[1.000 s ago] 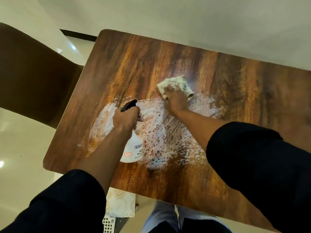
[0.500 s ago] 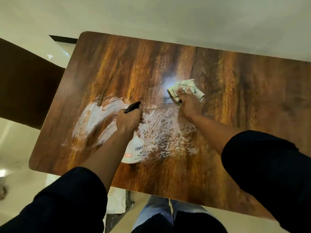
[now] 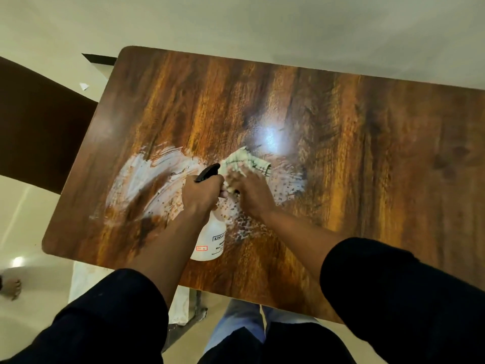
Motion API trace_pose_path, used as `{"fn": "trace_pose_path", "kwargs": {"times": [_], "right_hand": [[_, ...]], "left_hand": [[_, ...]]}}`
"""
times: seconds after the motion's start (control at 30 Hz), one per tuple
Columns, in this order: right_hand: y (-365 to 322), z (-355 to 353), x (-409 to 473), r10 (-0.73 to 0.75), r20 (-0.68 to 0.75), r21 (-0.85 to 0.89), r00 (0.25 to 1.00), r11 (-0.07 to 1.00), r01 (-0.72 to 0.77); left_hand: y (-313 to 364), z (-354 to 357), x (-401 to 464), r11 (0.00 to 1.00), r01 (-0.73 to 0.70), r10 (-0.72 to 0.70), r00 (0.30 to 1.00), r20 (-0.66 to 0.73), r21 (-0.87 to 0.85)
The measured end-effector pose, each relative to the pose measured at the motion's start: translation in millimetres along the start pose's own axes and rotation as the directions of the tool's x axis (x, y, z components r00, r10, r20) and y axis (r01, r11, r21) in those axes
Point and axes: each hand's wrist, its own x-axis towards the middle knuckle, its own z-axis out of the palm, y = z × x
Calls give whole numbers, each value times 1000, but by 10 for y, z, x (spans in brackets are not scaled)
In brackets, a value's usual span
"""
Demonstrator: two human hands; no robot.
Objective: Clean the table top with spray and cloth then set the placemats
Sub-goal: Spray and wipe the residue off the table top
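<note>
On table (image 3: 341,158), R hand (image 3: 252,190) pressing cloth (image 3: 245,161), L hand (image 3: 202,193) gripping bottle (image 3: 210,240)

Cloth (image 3: 246,161) on table (image 3: 367,158), right of bottle (image 3: 210,237)

Looks like someone's home, a dining corner probably: glossy wood-grain desk (image 3: 341,153), dark wooden chair (image 3: 39,132) tucked beside it, shiny cream tile floor (image 3: 29,222), plain pale wall (image 3: 262,27) behind.

The spray bottle (image 3: 210,237) is the only object standing on the table (image 3: 367,153). Right of the spray bottle, bare surface runs to the table edge. Left of it lies only smeared foam (image 3: 141,185).
</note>
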Motion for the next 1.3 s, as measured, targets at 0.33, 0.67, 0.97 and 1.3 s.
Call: {"fn": "trace_pose_path", "kwargs": {"times": [0.33,0.67,0.97,1.3], "right_hand": [[913,-700,-210,300,-106,-29,948,952,-304],[530,-426,-450,339,-74,153,938,933,-325],[649,-310,-795,109,96,70,989,991,-116],[1244,-781,-909,488,-137,128,862,871,-474]], "left_hand": [[-191,125,-216,999,24,-24,1000,12,23],[-330,190,-487,1000,9,-9,1000,9,26],[-436,324,-722,998,35,-36,999,29,47],[-644,356,-821,997,34,-39,997,70,67]]}}
